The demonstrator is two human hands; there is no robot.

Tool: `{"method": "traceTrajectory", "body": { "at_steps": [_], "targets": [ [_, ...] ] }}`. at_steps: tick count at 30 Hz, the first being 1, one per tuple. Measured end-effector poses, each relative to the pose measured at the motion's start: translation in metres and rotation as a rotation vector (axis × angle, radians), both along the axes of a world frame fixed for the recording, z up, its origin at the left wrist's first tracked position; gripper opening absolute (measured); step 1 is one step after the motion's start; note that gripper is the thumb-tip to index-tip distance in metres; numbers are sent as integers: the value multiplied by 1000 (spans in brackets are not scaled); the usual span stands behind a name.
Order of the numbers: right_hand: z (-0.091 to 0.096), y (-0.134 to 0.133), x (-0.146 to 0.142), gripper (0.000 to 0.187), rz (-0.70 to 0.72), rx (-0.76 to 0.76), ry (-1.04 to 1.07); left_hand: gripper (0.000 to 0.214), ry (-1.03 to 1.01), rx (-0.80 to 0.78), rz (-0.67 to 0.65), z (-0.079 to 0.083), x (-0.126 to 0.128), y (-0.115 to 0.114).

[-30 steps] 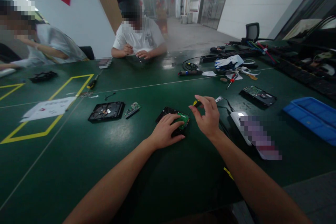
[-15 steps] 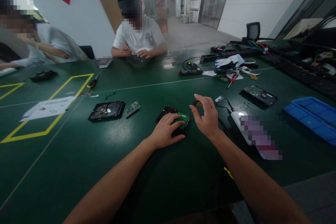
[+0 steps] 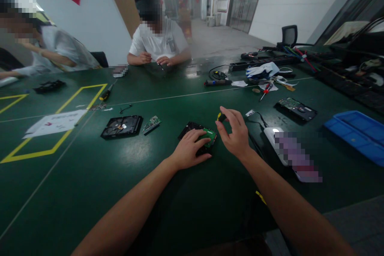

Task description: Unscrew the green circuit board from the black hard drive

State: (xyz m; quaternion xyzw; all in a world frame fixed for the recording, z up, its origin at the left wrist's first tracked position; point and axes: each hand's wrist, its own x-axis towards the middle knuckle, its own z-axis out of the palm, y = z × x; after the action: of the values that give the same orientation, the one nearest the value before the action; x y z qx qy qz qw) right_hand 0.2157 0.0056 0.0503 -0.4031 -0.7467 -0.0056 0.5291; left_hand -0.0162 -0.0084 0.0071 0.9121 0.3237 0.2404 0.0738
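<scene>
A black hard drive (image 3: 187, 127) with a green circuit board (image 3: 212, 136) lies on the table in front of me. My left hand (image 3: 189, 150) is laid across it, fingers on the board and thumb at the near edge, holding it. Just right of the drive, my right hand (image 3: 235, 133) pinches the yellow-and-black handle of a screwdriver (image 3: 221, 117) between thumb and fingers. The screwdriver's tip is too thin to make out against the drive's right end.
Left of the drive lie a loose circuit board (image 3: 152, 125) and another hard drive (image 3: 121, 127). To the right are a white device (image 3: 276, 144) with a cable, a third drive (image 3: 295, 109) and a blue tray (image 3: 354, 136). A co-worker (image 3: 160, 44) sits opposite.
My right fingers have shifted slightly around the screwdriver, and more of its yellow handle shows. My left hand and the hard drive have stayed in place.
</scene>
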Motion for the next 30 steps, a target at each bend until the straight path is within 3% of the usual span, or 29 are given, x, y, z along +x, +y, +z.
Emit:
{"method": "traceTrajectory", "body": {
  "at_steps": [3, 10, 21, 30],
  "targets": [
    [3, -1, 0, 51, -29, 27, 13, 58, 6, -3, -1, 0, 0, 1],
    [2, 0, 0, 58, 81, -29, -31, 57, -7, 1, -1, -1, 0, 1],
    [4, -1, 1, 45, -50, 10, 8, 58, 4, -4, -6, 1, 0, 0],
    [4, -3, 0, 53, 56, -35, -21, 58, 8, 2, 3, -1, -1, 0]
  ]
}}
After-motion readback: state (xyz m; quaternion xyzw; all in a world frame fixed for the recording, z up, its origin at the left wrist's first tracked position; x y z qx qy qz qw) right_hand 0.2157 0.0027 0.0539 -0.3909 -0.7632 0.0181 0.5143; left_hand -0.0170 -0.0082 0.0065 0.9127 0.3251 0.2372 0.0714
